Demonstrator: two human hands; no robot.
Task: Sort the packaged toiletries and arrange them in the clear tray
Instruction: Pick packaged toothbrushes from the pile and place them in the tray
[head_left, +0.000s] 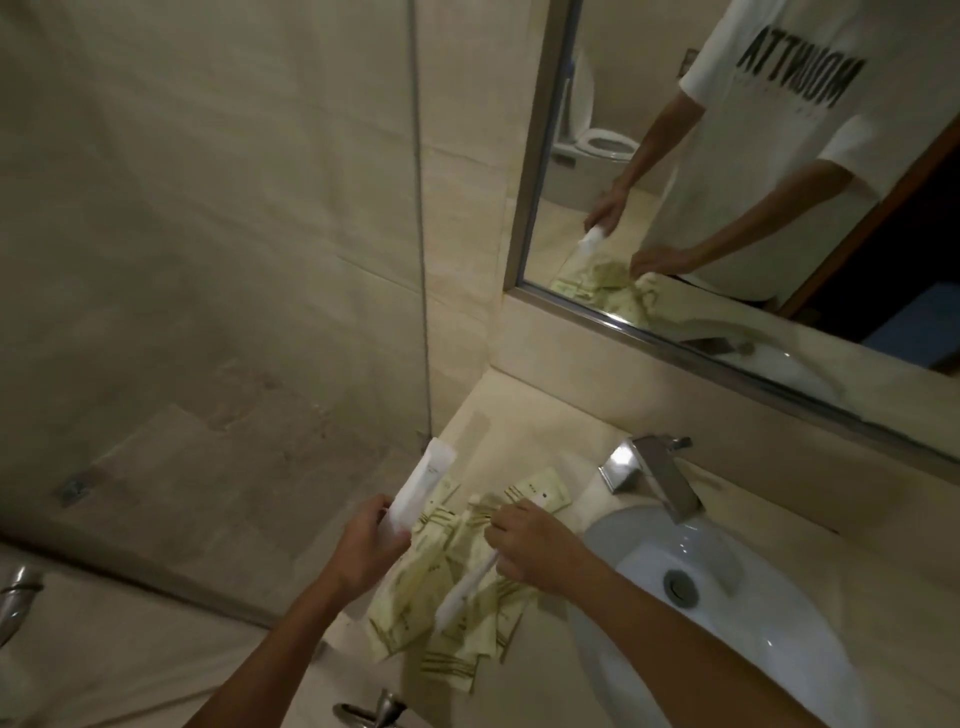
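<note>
A person's left hand grips a white squeeze tube, fingers and thumb curled around its lower end, holding it tilted above the beige stone counter. The right hand reaches into a loose pile of pale green sachets printed with darker stripes, its fingertips pinching at one packet; a slim white packaged toothbrush lies slanted across the heap beneath the palm, and whether the hand holds it cannot be told. The pile sits left of the white basin and chrome tap; a wall mirror reflects both hands.
</note>
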